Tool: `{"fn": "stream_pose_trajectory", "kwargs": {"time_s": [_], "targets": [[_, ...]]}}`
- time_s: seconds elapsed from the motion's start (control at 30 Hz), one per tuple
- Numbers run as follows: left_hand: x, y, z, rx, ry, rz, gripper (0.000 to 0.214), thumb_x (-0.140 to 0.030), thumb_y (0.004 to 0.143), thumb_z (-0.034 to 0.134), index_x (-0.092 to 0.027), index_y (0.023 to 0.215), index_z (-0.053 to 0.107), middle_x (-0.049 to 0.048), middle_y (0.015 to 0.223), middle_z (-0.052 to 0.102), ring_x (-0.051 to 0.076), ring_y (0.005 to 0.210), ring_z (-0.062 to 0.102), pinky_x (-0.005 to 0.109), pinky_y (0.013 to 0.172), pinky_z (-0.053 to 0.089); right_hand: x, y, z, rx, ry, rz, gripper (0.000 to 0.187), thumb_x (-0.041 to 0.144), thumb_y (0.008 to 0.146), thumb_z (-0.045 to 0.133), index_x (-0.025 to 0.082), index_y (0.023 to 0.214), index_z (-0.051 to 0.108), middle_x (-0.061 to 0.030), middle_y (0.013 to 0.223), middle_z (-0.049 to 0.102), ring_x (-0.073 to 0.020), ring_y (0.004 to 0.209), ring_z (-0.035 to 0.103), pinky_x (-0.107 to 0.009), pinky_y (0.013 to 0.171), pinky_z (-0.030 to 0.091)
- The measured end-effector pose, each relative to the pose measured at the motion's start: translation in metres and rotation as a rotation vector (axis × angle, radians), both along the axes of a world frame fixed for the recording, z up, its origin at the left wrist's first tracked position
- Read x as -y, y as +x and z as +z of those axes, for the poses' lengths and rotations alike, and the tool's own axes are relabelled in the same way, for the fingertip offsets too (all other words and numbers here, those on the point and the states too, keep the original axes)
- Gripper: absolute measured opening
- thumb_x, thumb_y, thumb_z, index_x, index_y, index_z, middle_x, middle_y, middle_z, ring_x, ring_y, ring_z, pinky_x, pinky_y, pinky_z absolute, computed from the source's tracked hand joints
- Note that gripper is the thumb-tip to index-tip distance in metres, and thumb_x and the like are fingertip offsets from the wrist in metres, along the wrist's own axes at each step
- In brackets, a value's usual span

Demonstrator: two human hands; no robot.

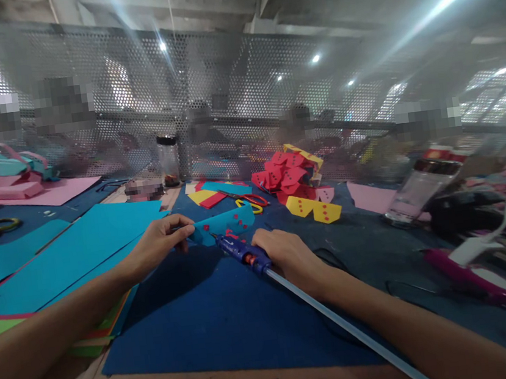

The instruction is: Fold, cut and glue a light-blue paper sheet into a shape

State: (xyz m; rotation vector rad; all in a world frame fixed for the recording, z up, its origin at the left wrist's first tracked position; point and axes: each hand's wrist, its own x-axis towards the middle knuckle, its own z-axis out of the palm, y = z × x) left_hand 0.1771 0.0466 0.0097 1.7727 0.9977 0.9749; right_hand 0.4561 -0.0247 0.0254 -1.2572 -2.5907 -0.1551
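Note:
My left hand (163, 240) pinches the near end of a folded teal paper piece (227, 223) dotted with small red shapes, holding it on the blue felt mat (213, 317). My right hand (289, 256) is wrapped round a blue glue gun (241, 252), whose nozzle points at the teal piece and touches or nearly touches its lower edge. A long translucent glue stick (343, 326) runs back from the gun along my right forearm.
A stack of teal and coloured paper sheets (58, 256) lies to the left. Red and yellow paper pieces (298, 184), scissors (249, 201), a jar (169, 160) and a plastic bottle (414, 191) sit behind. A pink glue gun (466, 274) lies right. Perforated metal screen (241, 92) behind.

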Motion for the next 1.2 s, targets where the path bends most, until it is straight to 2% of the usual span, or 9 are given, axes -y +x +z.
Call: {"fn": "stream_pose_trajectory", "kwargs": {"time_s": [0.27,0.4,0.53,0.67,0.8,0.97,1.1,1.2], "targets": [[-0.001,-0.001,-0.001,-0.005,0.002,0.005,0.025,-0.043,0.085,0.063,-0.018,0.09,0.065,-0.0025,0.062,0.06,0.014,0.058,0.057,0.027,0.059,0.043,0.0,-0.001,0.001,0.001,-0.004,-0.011,0.012,0.028,0.095,0.045,0.019,0.089,0.051,-0.0059,0.086,0.061,-0.0192,0.071,0.051,-0.029,0.064,0.03],[0.0,0.0,0.0,-0.004,0.004,0.019,0.025,-0.043,0.084,0.064,-0.018,0.089,0.065,-0.002,0.061,0.06,0.014,0.058,0.057,0.026,0.057,0.042,-0.004,0.003,-0.004,-0.051,-0.032,-0.013,0.011,0.03,0.093,0.051,0.019,0.093,0.054,-0.0052,0.089,0.062,-0.0195,0.075,0.055,-0.028,0.064,0.031],[0.0,0.0,0.001,0.031,-0.024,0.025,0.027,-0.045,0.082,0.066,-0.018,0.087,0.066,-0.002,0.062,0.059,0.014,0.058,0.057,0.027,0.058,0.044,-0.008,0.004,-0.009,-0.188,-0.071,-0.016,0.016,0.036,0.092,0.057,0.02,0.093,0.056,-0.0032,0.09,0.063,-0.0166,0.074,0.057,-0.026,0.064,0.034],[0.0,0.0,0.001,0.061,-0.023,0.019,0.026,-0.045,0.081,0.067,-0.019,0.086,0.067,-0.0015,0.064,0.06,0.014,0.058,0.057,0.027,0.059,0.045,-0.006,0.001,-0.005,-0.378,-0.1,0.034,0.026,0.045,0.091,0.059,0.02,0.085,0.055,-0.0016,0.084,0.061,-0.0129,0.069,0.055,-0.025,0.062,0.038],[-0.001,0.0,0.002,0.078,-0.045,0.036,0.026,-0.044,0.08,0.068,-0.018,0.084,0.066,-0.0014,0.064,0.06,0.014,0.058,0.057,0.027,0.06,0.045,-0.001,-0.003,0.004,-0.545,-0.253,0.065,0.027,0.045,0.092,0.059,0.019,0.086,0.059,-0.0017,0.083,0.061,-0.0133,0.071,0.056,-0.025,0.062,0.042],[0.002,0.0,0.005,0.124,-0.097,0.081,0.031,-0.047,0.076,0.072,-0.018,0.084,0.067,-0.0014,0.064,0.059,0.014,0.059,0.057,0.027,0.061,0.046,0.002,-0.002,0.008,-0.648,-0.413,-0.06,0.035,0.052,0.089,0.061,0.018,0.095,0.063,-0.0018,0.077,0.063,-0.0139,0.068,0.056,-0.026,0.057,0.043],[0.0,-0.002,0.004,0.18,-0.146,0.151,0.036,-0.05,0.073,0.075,-0.017,0.084,0.067,-0.0017,0.066,0.059,0.013,0.061,0.057,0.026,0.062,0.047,0.0,0.002,0.011,-0.616,-0.437,-0.161,0.039,0.056,0.087,0.061,0.018,0.093,0.066,-0.0012,0.072,0.062,-0.015,0.066,0.056,-0.027,0.056,0.042],[-0.004,-0.004,0.002,0.243,-0.16,0.195,0.039,-0.051,0.069,0.079,-0.017,0.084,0.066,-0.0021,0.07,0.058,0.013,0.062,0.057,0.025,0.061,0.047,-0.003,0.005,0.012,-0.629,-0.458,-0.16,0.038,0.056,0.087,0.061,0.019,0.091,0.066,0.0,0.07,0.061,-0.0146,0.065,0.055,-0.027,0.056,0.043]]}}
